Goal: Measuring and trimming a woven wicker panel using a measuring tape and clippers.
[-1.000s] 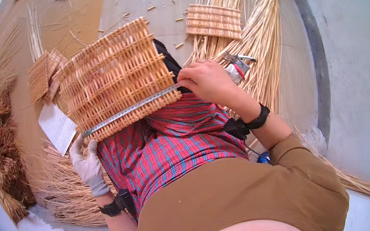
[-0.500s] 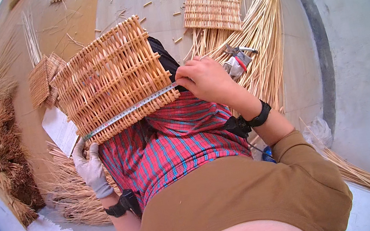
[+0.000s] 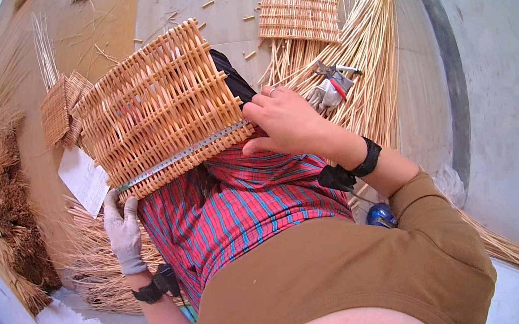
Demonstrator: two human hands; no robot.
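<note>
Left gloved hand (image 3: 125, 234) pinches near corner of woven panel (image 3: 159, 106); tape measure (image 3: 183, 154) runs from that grip to right hand (image 3: 287, 120), thumb spread, can't tell if holding

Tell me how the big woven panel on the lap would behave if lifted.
The woven panel would probably be fairly stiff, its weave being close. It seems light for its size, with slim strands and small gaps. Rod ends jutting past its right edge might snag.
</note>
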